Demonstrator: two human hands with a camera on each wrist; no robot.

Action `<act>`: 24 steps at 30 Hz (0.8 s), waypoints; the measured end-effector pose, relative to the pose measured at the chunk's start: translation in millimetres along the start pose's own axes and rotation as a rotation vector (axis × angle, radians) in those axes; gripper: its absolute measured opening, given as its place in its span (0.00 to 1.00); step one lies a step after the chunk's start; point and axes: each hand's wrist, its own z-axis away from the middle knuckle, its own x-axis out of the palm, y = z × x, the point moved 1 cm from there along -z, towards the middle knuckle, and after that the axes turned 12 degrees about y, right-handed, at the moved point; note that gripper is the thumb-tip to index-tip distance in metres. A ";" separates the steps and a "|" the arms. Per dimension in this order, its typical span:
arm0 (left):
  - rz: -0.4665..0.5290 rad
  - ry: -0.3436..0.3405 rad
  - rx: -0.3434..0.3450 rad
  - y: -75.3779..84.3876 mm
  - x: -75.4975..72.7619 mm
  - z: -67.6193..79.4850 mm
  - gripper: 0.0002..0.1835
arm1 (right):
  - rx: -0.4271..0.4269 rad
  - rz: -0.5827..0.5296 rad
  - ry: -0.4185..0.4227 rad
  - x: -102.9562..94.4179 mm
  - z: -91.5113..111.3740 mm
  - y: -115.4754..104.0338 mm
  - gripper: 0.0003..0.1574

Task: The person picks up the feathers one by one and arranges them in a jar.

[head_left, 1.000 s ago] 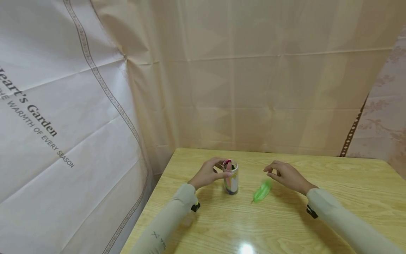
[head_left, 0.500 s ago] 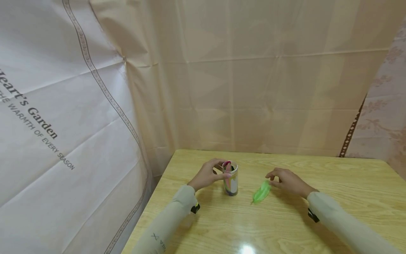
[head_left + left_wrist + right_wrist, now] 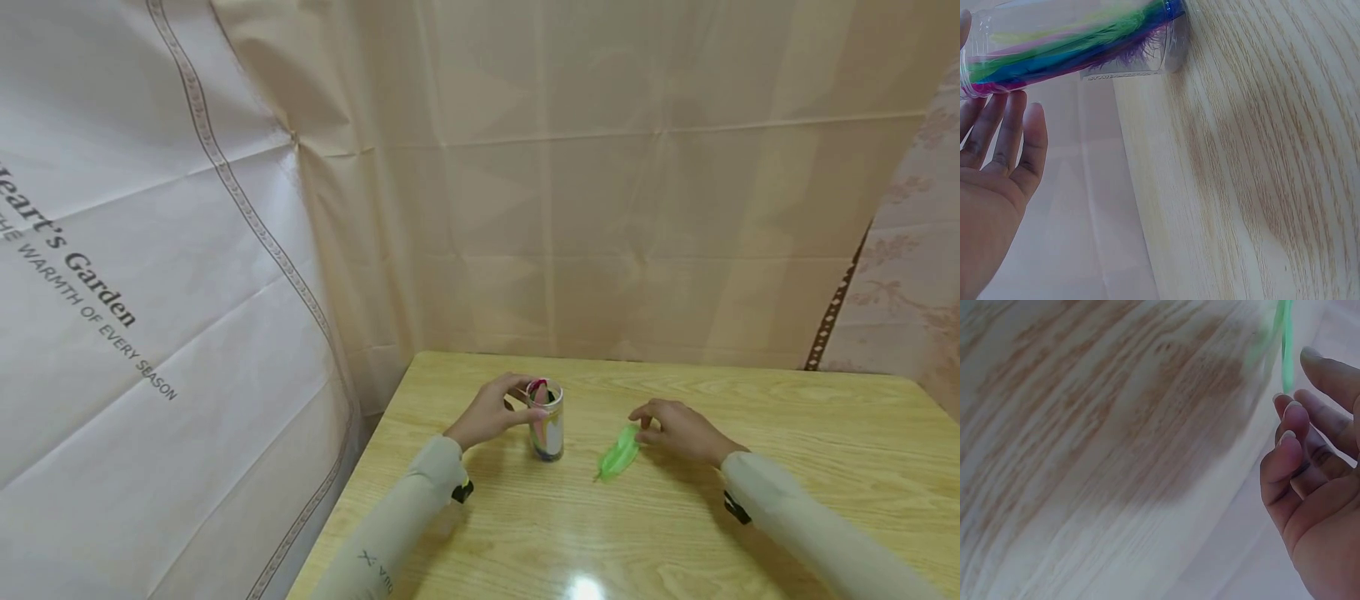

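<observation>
A clear jar (image 3: 556, 425) stands upright on the wooden table, with feathers (image 3: 1085, 50) of green, blue, pink and other colours inside. My left hand (image 3: 487, 413) grips it near the rim, thumb on the near side and fingers behind. A bright green feather (image 3: 618, 455) lies on the table to the right of the jar, its quill toward me. My right hand (image 3: 681, 429) is at the feather's far tip with its fingers bent. In the right wrist view the green feather (image 3: 1287, 356) is close to the fingertips, and the thumb stands apart from them.
The wooden table (image 3: 525, 533) reaches back to a beige cloth (image 3: 600, 208) hanging behind it. At the left hangs a white printed cloth (image 3: 187, 333), and a pink floral cloth (image 3: 900, 292) hangs at the right.
My right hand has come down slightly to the feather's tip, then stayed almost still. The feather, the jar and my left hand look unchanged.
</observation>
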 end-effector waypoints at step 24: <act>0.024 0.000 -0.020 -1.2 -1.4 1.5 0.32 | 0.022 -0.053 -0.067 12.5 -1.8 -4.9 0.12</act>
